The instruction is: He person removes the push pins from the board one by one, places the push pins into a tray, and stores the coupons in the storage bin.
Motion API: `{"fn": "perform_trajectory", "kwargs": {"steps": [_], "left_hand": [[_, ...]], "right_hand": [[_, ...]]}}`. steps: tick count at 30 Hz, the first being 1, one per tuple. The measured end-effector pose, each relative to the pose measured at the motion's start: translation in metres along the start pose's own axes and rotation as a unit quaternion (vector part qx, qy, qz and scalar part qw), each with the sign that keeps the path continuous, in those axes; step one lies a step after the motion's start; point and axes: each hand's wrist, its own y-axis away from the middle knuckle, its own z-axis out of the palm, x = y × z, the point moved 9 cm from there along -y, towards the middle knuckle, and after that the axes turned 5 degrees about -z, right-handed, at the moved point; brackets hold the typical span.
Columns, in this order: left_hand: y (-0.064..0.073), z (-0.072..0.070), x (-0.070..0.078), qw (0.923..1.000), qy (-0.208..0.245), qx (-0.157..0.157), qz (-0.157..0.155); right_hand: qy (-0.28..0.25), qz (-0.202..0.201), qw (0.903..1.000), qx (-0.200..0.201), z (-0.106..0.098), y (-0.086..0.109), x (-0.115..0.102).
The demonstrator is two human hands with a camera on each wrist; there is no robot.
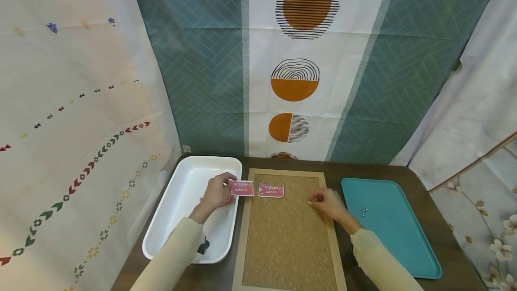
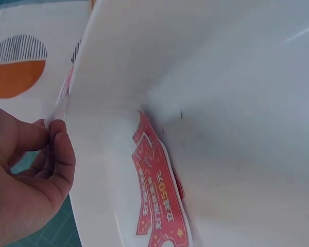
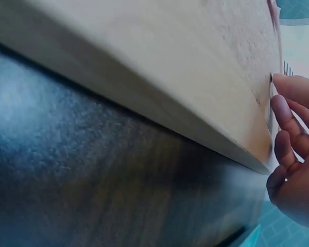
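My left hand (image 1: 218, 191) pinches a red paper coupon (image 1: 241, 188) by its left end, above the right rim of the white tray (image 1: 177, 201). Seen nearly edge-on in the left wrist view, that coupon (image 2: 64, 92) rises from between thumb and fingers. More red coupons (image 2: 165, 200) lie overlapping inside the tray. A second coupon (image 1: 271, 191) lies flat on the upper cork board (image 1: 288, 237). Over the board's right side, my right hand (image 1: 328, 202) pinches a small shiny pin (image 1: 309, 202) between thumb and index finger; the fingers mostly hide it.
On the right stands a teal tray (image 1: 393, 232) with several small silvery pieces (image 1: 365, 212). A dark piece (image 1: 203, 246) lies at the white tray's near end. The cork board's raised wooden frame (image 1: 337, 259) borders it on the dark table (image 1: 355, 277). Patterned cloths hang behind and beside the table.
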Motion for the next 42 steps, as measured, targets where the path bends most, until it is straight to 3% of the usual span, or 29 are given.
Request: {"fn": "perform_trajectory", "kwargs": {"steps": [11, 19, 24, 30, 37, 42], "left_hand": [[0.002, -0.012, -0.021, 0.9997, -0.017, 0.016, -0.004], [0.004, -0.023, -0.037, 0.9988, -0.045, 0.011, -0.018], [0.003, -0.031, -0.048, 0.9977, -0.059, 0.017, -0.028], [0.003, -0.031, -0.06, 0.9968, -0.065, 0.01, -0.046], [0.004, -0.03, -0.072, 0.9932, -0.075, 0.001, -0.089], [0.003, -0.031, -0.073, 0.9921, -0.088, 0.001, -0.09]], "right_hand": [[0.034, -0.043, 0.9983, 0.019, 0.005, 0.001, -0.005], [0.007, -0.008, 0.9997, 0.022, 0.0, 0.004, -0.001], [0.005, -0.01, 0.9995, 0.029, -0.006, 0.004, -0.002], [0.008, -0.007, 0.9992, 0.038, -0.013, 0.005, 0.003], [-0.015, 0.016, 0.9992, 0.034, -0.024, 0.011, 0.011], [-0.021, 0.014, 0.9985, 0.048, -0.036, 0.016, 0.017]]}}
